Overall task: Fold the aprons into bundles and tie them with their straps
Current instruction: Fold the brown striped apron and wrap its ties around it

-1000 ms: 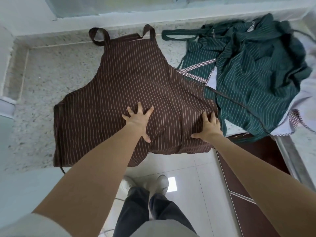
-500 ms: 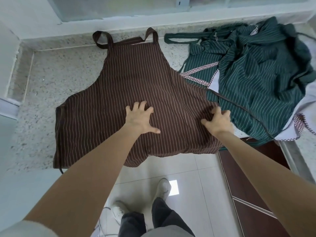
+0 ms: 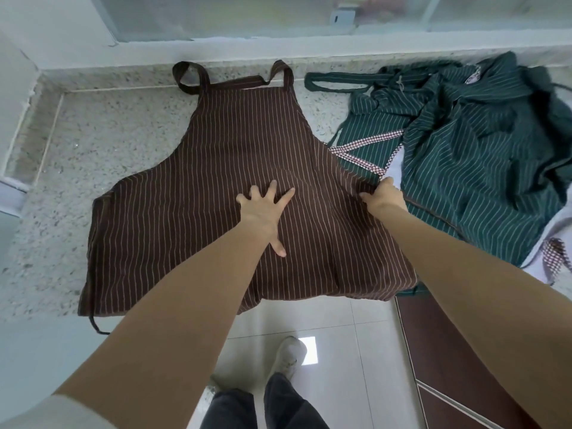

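Observation:
A brown pinstriped apron (image 3: 216,168) lies spread flat on the speckled stone counter (image 3: 102,140), its neck loop toward the window and its hem hanging over the front edge. My left hand (image 3: 263,212) presses flat on its middle with fingers spread. My right hand (image 3: 383,195) pinches the apron's right side edge, fingers curled round the fabric. A thin brown waist strap (image 3: 96,325) dangles off the lower left corner.
A heap of crumpled green striped aprons (image 3: 483,144) with a red checked trim lies right of the brown one, partly over a white cloth (image 3: 557,230). A window sill runs along the back. Below are tiled floor, my shoes and a dark cabinet front (image 3: 448,366).
My right hand slid up along the apron's right side and closed on its edge. My left hand stayed on the middle, shifting slightly up. The camera moved closer.

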The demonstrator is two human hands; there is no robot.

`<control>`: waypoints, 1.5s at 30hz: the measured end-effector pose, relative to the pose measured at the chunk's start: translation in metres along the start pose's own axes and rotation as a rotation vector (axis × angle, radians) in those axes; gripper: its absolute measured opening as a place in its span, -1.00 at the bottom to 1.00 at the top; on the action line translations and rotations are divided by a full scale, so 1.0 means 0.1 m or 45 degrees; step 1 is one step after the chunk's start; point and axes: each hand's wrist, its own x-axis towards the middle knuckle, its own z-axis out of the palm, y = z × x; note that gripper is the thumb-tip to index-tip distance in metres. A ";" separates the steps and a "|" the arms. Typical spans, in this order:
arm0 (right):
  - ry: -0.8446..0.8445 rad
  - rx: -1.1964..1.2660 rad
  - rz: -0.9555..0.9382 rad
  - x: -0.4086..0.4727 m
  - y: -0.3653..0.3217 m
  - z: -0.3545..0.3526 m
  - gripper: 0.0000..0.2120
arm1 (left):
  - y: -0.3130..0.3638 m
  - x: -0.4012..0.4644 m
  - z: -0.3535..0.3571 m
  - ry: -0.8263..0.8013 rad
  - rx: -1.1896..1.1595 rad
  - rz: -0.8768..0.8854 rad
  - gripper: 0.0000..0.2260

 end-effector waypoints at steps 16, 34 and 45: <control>0.178 -0.420 -0.236 0.17 -0.09 -0.19 -0.65 | 0.14 0.16 -0.15 -0.136 0.098 0.012 0.30; -0.923 0.991 -0.177 -1.43 -1.58 0.11 -0.94 | -1.26 -0.45 0.22 0.452 -1.527 -0.205 -0.63; -0.904 0.852 -0.119 -1.89 -2.61 1.33 -0.94 | -2.97 -0.64 1.04 0.311 -1.506 -0.770 -0.56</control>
